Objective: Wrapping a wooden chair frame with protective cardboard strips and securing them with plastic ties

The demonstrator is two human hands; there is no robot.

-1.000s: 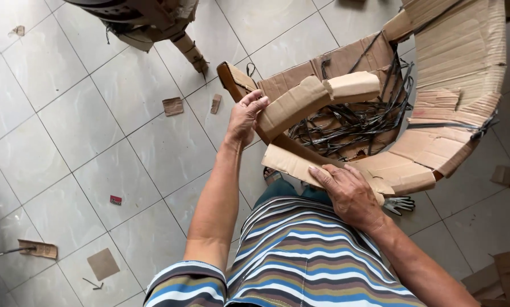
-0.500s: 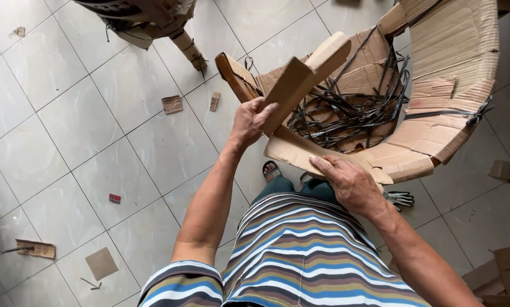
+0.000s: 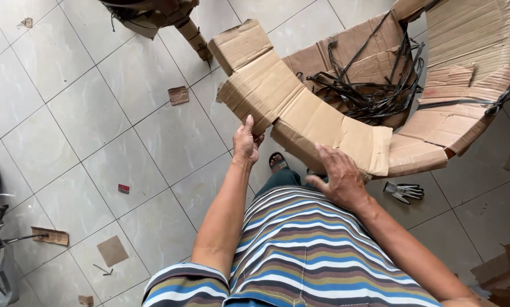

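Fingers [image 3: 249, 126] of left hand [image 3: 246, 143] gripping cardboard flap [image 3: 300, 111], fingertips seemingly hidden
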